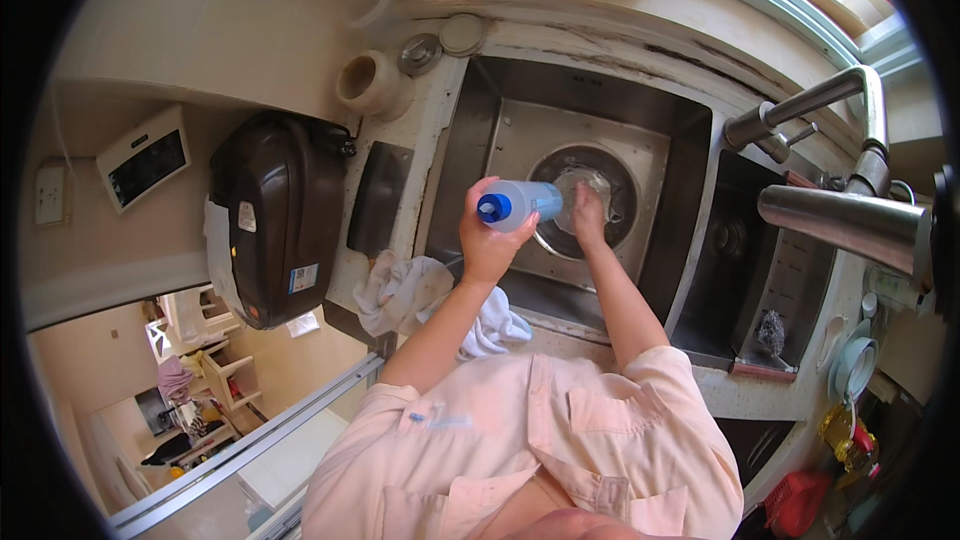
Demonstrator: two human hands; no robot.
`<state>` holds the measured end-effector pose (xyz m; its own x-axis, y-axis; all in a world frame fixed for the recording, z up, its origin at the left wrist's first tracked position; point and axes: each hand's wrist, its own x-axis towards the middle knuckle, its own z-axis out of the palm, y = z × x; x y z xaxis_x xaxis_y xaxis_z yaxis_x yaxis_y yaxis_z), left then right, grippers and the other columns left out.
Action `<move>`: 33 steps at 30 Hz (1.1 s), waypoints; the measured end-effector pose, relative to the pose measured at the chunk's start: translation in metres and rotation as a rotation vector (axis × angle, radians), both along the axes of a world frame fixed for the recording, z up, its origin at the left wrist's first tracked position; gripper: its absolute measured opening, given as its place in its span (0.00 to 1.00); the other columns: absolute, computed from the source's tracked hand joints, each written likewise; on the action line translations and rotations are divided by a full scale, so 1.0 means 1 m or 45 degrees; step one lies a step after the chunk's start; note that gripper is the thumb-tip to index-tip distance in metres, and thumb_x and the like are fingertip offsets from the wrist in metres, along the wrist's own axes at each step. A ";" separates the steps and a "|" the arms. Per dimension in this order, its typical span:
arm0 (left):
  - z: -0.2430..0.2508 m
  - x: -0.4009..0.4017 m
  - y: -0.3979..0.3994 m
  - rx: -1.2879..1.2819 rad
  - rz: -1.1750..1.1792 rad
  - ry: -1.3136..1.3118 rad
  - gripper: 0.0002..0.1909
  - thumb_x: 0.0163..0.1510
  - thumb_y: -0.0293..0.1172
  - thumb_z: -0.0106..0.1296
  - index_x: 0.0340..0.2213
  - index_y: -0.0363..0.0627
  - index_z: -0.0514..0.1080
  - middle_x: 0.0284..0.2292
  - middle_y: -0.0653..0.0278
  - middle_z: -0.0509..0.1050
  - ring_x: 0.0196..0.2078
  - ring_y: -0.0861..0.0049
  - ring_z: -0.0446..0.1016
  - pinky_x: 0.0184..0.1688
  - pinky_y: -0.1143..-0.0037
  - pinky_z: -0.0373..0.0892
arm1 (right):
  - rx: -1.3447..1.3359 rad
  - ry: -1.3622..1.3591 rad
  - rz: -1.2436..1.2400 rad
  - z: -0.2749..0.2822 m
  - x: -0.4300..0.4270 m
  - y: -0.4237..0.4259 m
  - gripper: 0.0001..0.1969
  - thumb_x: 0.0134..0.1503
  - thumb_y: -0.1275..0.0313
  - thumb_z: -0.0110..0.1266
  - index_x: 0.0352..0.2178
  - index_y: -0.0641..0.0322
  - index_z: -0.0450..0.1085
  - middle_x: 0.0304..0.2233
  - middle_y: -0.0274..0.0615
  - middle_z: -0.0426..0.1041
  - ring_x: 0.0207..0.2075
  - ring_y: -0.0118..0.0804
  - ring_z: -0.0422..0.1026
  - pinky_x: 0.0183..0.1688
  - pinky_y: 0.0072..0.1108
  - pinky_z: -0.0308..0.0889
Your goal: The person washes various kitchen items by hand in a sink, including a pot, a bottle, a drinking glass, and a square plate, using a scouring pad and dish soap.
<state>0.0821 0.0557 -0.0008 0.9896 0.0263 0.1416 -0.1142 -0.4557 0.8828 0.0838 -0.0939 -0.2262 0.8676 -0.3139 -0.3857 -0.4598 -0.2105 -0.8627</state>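
Note:
My left hand [491, 236] grips a translucent plastic bottle [525, 204] with a blue cap, held tilted above the larger sink basin. Inside that stainless steel basin [510, 127] sits a round metal bowl [551, 165] holding something pale and wet. Over the bowl is my right hand [587, 206], its fingers close to the pale contents; whether they grasp any of it cannot be made out. The bottle's lower end is beside my right hand.
A cleaver [379, 195], crumpled cloths [409, 289] and a stoneware jar [367, 82] lie left of the sink. On the right, a metal faucet [847, 210] reaches over the smaller basin [720, 262], where steel wool [771, 331] rests. A dark brown appliance [281, 217] stands farther left.

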 end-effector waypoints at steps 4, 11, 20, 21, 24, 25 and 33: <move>-0.010 0.004 -0.002 -0.213 0.005 0.100 0.32 0.32 0.31 0.65 0.39 0.41 0.61 0.33 0.60 0.70 0.34 0.75 0.70 0.38 0.77 0.67 | 0.561 -0.201 -0.746 -0.071 0.003 -0.021 0.14 0.56 0.65 0.39 0.35 0.65 0.67 0.33 0.49 0.69 0.36 0.43 0.67 0.42 0.32 0.61; -0.031 0.005 0.003 -0.116 -0.031 0.083 0.28 0.33 0.29 0.64 0.37 0.41 0.61 0.31 0.64 0.70 0.34 0.79 0.69 0.38 0.78 0.67 | 1.177 -0.339 -0.078 0.163 -0.033 0.031 0.27 0.60 0.57 0.26 0.51 0.68 0.56 0.53 0.46 0.57 0.57 0.37 0.52 0.59 0.27 0.43; 0.047 -0.023 -0.011 -0.328 -0.452 0.078 0.31 0.34 0.30 0.63 0.40 0.42 0.62 0.35 0.63 0.69 0.37 0.79 0.69 0.40 0.78 0.66 | 0.450 -0.228 0.130 0.243 -0.040 0.000 0.21 0.59 0.57 0.31 0.44 0.62 0.62 0.45 0.41 0.64 0.49 0.36 0.61 0.51 0.26 0.55; 0.062 -0.029 -0.009 -0.346 -0.424 0.056 0.31 0.34 0.30 0.63 0.40 0.42 0.62 0.35 0.63 0.69 0.37 0.79 0.69 0.40 0.78 0.66 | 0.769 0.215 -0.037 0.257 -0.042 -0.007 0.22 0.57 0.55 0.35 0.43 0.61 0.63 0.44 0.39 0.65 0.46 0.36 0.63 0.50 0.26 0.57; 0.081 -0.032 -0.003 -0.255 -0.780 -0.054 0.36 0.32 0.28 0.63 0.45 0.43 0.60 0.38 0.63 0.69 0.41 0.75 0.68 0.45 0.77 0.64 | 0.862 0.364 -0.007 0.214 -0.050 -0.034 0.23 0.53 0.51 0.40 0.42 0.56 0.64 0.40 0.38 0.67 0.42 0.36 0.65 0.43 0.31 0.62; 0.078 -0.033 -0.001 -0.244 -0.744 -0.066 0.36 0.32 0.28 0.63 0.45 0.43 0.60 0.38 0.63 0.69 0.41 0.75 0.68 0.45 0.77 0.64 | 0.946 0.475 -0.035 0.210 -0.053 -0.033 0.22 0.53 0.51 0.40 0.42 0.54 0.65 0.39 0.38 0.67 0.41 0.36 0.66 0.40 0.33 0.63; 0.051 -0.053 -0.016 -0.225 -0.152 0.119 0.31 0.35 0.34 0.63 0.41 0.40 0.62 0.36 0.61 0.70 0.38 0.76 0.69 0.43 0.77 0.65 | 0.812 -0.259 -0.485 0.119 -0.057 0.008 0.15 0.57 0.64 0.37 0.31 0.64 0.69 0.27 0.39 0.70 0.31 0.31 0.67 0.34 0.23 0.62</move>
<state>0.0292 0.0394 0.0504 0.9958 -0.0754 0.0527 -0.0720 -0.2809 0.9570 0.0271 -0.0855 -0.1075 0.8173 -0.3758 -0.4368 -0.2202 0.4968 -0.8394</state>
